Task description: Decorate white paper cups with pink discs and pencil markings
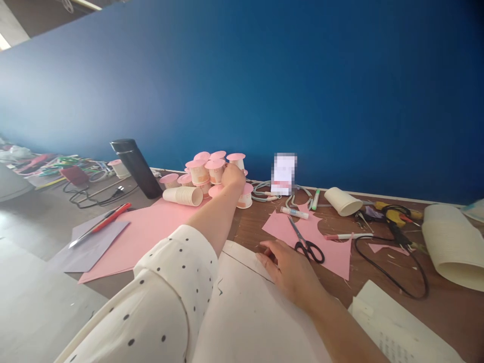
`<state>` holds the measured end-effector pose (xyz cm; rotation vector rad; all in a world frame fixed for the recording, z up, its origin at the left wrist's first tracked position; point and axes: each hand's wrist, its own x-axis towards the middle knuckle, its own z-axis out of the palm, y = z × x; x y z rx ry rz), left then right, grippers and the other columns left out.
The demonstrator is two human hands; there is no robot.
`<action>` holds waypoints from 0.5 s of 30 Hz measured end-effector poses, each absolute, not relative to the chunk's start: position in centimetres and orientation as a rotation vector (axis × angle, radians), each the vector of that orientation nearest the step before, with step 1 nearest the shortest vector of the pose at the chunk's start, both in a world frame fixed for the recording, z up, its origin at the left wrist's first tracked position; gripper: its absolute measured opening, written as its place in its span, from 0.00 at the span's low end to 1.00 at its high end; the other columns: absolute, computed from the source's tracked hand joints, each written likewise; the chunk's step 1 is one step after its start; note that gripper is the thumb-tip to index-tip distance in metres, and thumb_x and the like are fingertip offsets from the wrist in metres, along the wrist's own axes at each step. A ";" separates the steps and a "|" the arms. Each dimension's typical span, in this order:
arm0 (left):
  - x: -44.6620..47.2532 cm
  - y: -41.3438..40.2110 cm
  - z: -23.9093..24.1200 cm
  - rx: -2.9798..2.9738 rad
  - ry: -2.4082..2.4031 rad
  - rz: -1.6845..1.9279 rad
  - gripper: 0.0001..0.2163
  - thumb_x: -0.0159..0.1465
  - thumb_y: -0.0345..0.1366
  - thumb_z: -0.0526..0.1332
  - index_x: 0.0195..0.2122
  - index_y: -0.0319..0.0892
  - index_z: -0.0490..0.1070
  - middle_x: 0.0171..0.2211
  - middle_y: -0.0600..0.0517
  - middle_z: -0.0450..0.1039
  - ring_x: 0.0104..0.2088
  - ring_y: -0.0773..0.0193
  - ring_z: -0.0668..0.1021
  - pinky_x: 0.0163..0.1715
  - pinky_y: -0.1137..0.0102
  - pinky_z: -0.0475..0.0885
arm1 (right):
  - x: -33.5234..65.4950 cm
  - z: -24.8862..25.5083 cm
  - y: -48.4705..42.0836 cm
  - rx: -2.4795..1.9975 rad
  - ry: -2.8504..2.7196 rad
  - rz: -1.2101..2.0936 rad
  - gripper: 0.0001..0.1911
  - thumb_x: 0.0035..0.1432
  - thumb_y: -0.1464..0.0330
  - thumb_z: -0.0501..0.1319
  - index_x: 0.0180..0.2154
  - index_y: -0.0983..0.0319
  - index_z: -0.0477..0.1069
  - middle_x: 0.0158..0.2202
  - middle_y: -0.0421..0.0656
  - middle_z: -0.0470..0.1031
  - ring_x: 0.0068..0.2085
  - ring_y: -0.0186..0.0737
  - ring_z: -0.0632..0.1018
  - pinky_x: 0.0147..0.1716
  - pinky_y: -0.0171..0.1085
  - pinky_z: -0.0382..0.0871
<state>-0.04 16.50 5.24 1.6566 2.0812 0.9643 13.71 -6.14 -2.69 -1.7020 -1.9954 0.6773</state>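
Observation:
My left hand reaches into a stacked group of paper cups topped with pink paper discs. It is against or right beside the upper cups; its fingers are hidden, so I cannot tell whether it grips one. A capped cup stands just behind it. My right hand rests loosely over a large white sheet, fingers bent and apart, holding nothing visible. Black-handled scissors lie right of it on a cut pink paper. A nested stack of plain cups lies sideways left of my left forearm.
A black bottle stands at left behind pink sheets and a red utility knife. A lit phone leans against the blue wall. Rightward are a glue stick, cables and large nested cups.

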 end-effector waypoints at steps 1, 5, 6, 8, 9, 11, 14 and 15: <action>-0.1 16.5 5.4 1.664 2.082 0.959 0.19 0.65 0.40 0.62 0.54 0.38 0.67 0.50 0.35 0.75 0.51 0.45 0.78 0.44 0.59 0.71 | 13.7 -2.7 -6.2 -1.695 -1.994 0.676 0.20 0.66 0.55 0.50 0.52 0.56 0.71 0.48 0.45 0.76 0.46 0.43 0.78 0.41 0.41 0.67; 0.0 15.8 5.7 1.689 2.082 0.930 0.12 0.66 0.39 0.60 0.47 0.39 0.70 0.47 0.37 0.77 0.48 0.47 0.79 0.42 0.60 0.71 | 13.8 -3.0 -6.2 -1.652 -1.963 0.636 0.22 0.66 0.53 0.50 0.52 0.56 0.71 0.46 0.44 0.77 0.42 0.41 0.78 0.38 0.39 0.68; 0.1 15.4 5.6 1.694 2.084 0.936 0.13 0.66 0.39 0.60 0.48 0.38 0.70 0.47 0.37 0.77 0.48 0.48 0.79 0.42 0.60 0.71 | 13.9 -3.0 -6.2 -1.638 -1.942 0.614 0.22 0.66 0.53 0.50 0.52 0.56 0.71 0.45 0.44 0.77 0.41 0.40 0.78 0.38 0.39 0.68; 0.1 14.3 5.5 1.700 2.092 0.952 0.14 0.66 0.40 0.59 0.49 0.38 0.68 0.48 0.37 0.76 0.49 0.47 0.79 0.43 0.59 0.71 | 14.0 -3.1 -6.1 -1.625 -1.883 0.553 0.23 0.66 0.51 0.49 0.51 0.57 0.72 0.43 0.44 0.78 0.38 0.39 0.78 0.37 0.39 0.69; 0.0 13.7 5.4 1.716 2.091 0.958 0.14 0.66 0.41 0.58 0.49 0.38 0.68 0.49 0.36 0.76 0.50 0.46 0.78 0.44 0.59 0.71 | 14.1 -3.2 -6.1 -1.624 -1.850 0.515 0.23 0.66 0.51 0.49 0.50 0.57 0.73 0.42 0.44 0.78 0.37 0.39 0.78 0.37 0.39 0.69; -0.7 12.4 5.1 1.755 2.082 0.982 0.15 0.66 0.43 0.57 0.50 0.40 0.68 0.52 0.37 0.74 0.52 0.46 0.76 0.46 0.58 0.71 | 14.2 -3.3 -6.0 -1.617 -1.797 0.431 0.22 0.66 0.51 0.50 0.47 0.56 0.74 0.41 0.43 0.78 0.36 0.39 0.78 0.37 0.39 0.69; -2.5 10.7 5.1 1.783 2.066 1.018 0.15 0.66 0.44 0.56 0.50 0.43 0.68 0.53 0.39 0.74 0.53 0.45 0.76 0.46 0.55 0.71 | 14.1 -3.4 -5.9 -1.594 -1.747 0.347 0.21 0.66 0.52 0.50 0.44 0.57 0.75 0.40 0.43 0.78 0.38 0.40 0.77 0.38 0.39 0.68; -3.1 10.3 5.3 1.790 2.057 1.020 0.14 0.67 0.44 0.55 0.49 0.43 0.69 0.51 0.40 0.75 0.52 0.47 0.76 0.46 0.56 0.71 | 14.1 -3.4 -5.9 -1.589 -1.737 0.337 0.21 0.66 0.52 0.51 0.43 0.57 0.75 0.40 0.44 0.79 0.38 0.40 0.77 0.38 0.39 0.68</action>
